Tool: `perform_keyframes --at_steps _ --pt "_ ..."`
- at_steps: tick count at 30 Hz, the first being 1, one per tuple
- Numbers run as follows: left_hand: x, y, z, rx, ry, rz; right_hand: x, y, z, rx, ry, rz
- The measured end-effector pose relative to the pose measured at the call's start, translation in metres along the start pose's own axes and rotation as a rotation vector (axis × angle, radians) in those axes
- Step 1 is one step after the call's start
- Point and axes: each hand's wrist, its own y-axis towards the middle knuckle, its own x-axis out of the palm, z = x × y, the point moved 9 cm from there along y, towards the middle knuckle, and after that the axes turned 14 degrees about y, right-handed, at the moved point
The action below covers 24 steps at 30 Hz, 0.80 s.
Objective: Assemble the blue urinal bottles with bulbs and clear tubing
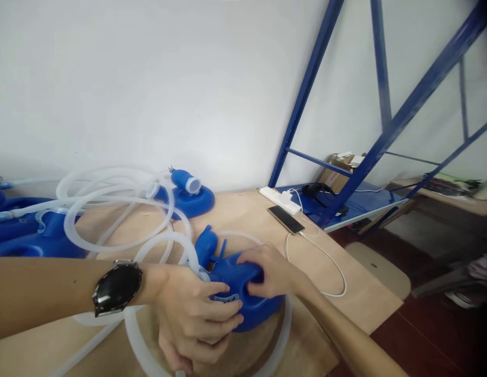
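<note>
A blue plastic urinal bottle (261, 314) with a moulded handle lies on the wooden table in front of me. My right hand (267, 269) is closed around its handle, thumb and fingers bent into the opening. At the bottle's near left side, my left hand (196, 314) is closed, with fingers curled beside a translucent clip (226, 298); the palm hides what it grips. A small pale tip (180, 373) shows below its thumb. Behind the left hand, a ribbed translucent tube (188, 248) reaches the bottle beside a blue funnel-shaped piece (206, 246).
Coiled translucent hose (76, 235) spreads over the table's left side. Another blue bottle (196, 201) stands near the wall, more blue bottles (35, 238) at far left. A phone (286, 219), power strip (278, 200) and white cable (344, 280) lie right, beside a blue metal rack (306, 94).
</note>
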Motion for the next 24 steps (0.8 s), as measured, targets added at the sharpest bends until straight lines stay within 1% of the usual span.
perform_keyframes --at_steps 3,5,8,11,13,15,17,19,20,22,24 --pt "0.000 -0.003 0.001 -0.097 0.033 0.077 0.000 -0.002 0.000 -0.008 -0.001 0.044" --pt "0.002 -0.003 0.000 -0.161 0.033 0.073 -0.001 -0.003 0.001 -0.001 0.000 0.076" --pt "0.009 -0.003 -0.006 -0.267 0.000 -0.032 -0.004 -0.006 0.002 0.024 0.028 0.114" --pt "0.016 -0.005 -0.018 -0.433 -0.077 -0.165 -0.006 -0.008 0.002 0.050 0.053 0.124" --pt "0.020 -0.009 -0.028 -0.600 -0.135 -0.245 -0.007 -0.010 0.002 0.068 0.046 0.137" --pt "0.022 -0.013 -0.038 -0.794 -0.186 -0.303 -0.007 -0.010 0.003 0.088 0.024 0.138" --pt "0.027 -0.020 -0.049 -1.026 -0.213 -0.358 -0.007 -0.010 0.004 0.105 0.001 0.126" --pt "0.034 -0.033 -0.059 -1.279 -0.239 -0.399 -0.008 -0.010 0.006 0.125 -0.029 0.128" --pt "0.037 -0.040 -0.063 -1.401 -0.261 -0.392 -0.009 -0.010 0.008 0.142 -0.051 0.135" --pt "0.044 -0.054 -0.073 -1.581 -0.317 -0.316 -0.012 -0.010 0.013 0.186 -0.102 0.147" --pt "0.050 -0.063 -0.082 -1.650 -0.354 -0.214 -0.014 -0.010 0.018 0.231 -0.156 0.145"
